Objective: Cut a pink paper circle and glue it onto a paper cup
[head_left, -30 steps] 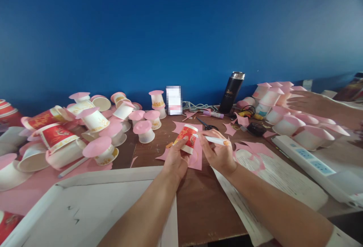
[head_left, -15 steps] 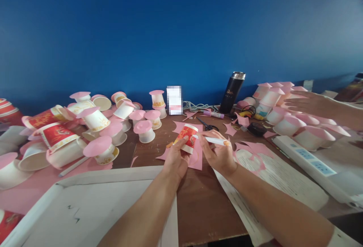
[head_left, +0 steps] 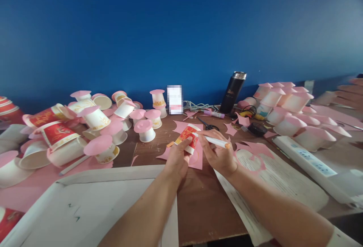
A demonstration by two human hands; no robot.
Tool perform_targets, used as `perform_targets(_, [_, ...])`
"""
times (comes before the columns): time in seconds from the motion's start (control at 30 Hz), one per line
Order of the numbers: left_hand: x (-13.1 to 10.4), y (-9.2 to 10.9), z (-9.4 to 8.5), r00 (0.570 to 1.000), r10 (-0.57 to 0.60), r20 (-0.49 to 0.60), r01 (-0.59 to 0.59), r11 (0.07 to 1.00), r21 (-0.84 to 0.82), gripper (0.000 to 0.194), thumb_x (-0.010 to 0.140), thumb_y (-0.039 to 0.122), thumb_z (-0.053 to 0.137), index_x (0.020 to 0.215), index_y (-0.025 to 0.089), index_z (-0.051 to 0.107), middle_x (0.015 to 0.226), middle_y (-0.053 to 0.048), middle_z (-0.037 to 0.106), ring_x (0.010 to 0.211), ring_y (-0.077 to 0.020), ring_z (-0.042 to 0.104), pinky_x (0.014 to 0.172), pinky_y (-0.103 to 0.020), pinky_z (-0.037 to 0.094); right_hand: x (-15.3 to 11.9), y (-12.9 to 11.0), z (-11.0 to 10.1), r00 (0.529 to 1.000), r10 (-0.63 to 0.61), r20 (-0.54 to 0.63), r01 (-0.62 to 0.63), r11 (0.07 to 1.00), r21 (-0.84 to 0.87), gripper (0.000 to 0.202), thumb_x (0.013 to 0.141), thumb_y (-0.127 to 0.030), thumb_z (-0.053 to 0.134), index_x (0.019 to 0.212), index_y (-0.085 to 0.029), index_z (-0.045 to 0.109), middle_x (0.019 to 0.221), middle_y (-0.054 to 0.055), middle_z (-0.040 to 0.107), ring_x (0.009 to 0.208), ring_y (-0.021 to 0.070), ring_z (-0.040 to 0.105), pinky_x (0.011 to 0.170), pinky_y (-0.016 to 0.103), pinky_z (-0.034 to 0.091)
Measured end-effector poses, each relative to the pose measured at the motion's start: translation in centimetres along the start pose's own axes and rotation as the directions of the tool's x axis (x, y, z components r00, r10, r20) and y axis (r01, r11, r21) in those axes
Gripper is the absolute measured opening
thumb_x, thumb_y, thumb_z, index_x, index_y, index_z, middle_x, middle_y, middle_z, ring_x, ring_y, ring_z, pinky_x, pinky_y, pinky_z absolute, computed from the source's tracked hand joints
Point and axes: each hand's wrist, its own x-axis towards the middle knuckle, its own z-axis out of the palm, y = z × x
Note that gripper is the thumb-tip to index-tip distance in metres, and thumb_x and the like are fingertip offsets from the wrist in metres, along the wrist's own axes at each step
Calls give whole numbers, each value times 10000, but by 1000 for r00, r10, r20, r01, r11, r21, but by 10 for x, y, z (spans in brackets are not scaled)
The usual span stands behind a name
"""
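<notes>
My left hand [head_left: 177, 160] is wrapped round a red and gold paper cup [head_left: 190, 135], which lies tilted over a pink paper sheet [head_left: 197, 162]. In my right hand [head_left: 218, 156] is a white marker [head_left: 215, 141] with an orange end, its other end close to the cup's right side. The marker's tip is hidden by my fingers, so I cannot tell whether it touches the cup. An orange cap-like piece [head_left: 170, 145] shows just left of the cup. Behind the cup lie black scissors [head_left: 210, 126].
Paper cups with pink discs [head_left: 98, 145] crowd the left; cups with pink cones [head_left: 313, 137] stand right. A black flask [head_left: 232, 92], purple glue stick [head_left: 214, 114], power strip [head_left: 307, 158], printed sheet [head_left: 295, 186] and white box lid [head_left: 93, 209] surround my hands. Another person's hand [head_left: 350, 95] is far right.
The other person's hand has moved right, away from the cone-topped cups, uncovering pink paper behind them. My hands, the cup and the marker have hardly moved.
</notes>
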Motion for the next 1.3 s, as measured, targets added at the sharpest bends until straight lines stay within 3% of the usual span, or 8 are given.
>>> perform_targets(0.43, [1, -2, -3, 998, 25, 59, -28, 999, 40, 184, 633, 97, 766, 804, 128, 705, 845, -34, 717, 796, -120, 648, 822, -241, 480, 1, -1, -2, 1000, 5, 4, -5, 1000, -17, 155, 866, -130, 572, 985, -185, 655, 932, 63, 717, 815, 172, 644, 762, 305, 518])
perform_targets(0.87, [-4, 4, 4, 999, -25, -20, 24, 999, -48, 100, 660, 29, 702, 713, 112, 684, 745, -29, 701, 723, -103, 647, 746, -214, 502, 1, -3, -2, 1000, 7, 15, -7, 998, -56, 123, 876, -152, 560, 956, -195, 643, 878, 44, 711, 782, 168, 641, 736, 300, 517])
perform_targets(1.3, [-2, 6, 2, 998, -58, -26, 56, 996, -65, 89, 711, 55, 668, 738, 139, 682, 785, -35, 710, 733, -107, 655, 738, -198, 508, -2, -2, -2, 999, 41, 28, -39, 997, -69, 138, 891, -203, 549, 981, -195, 654, 878, 61, 709, 788, 184, 651, 737, 323, 528])
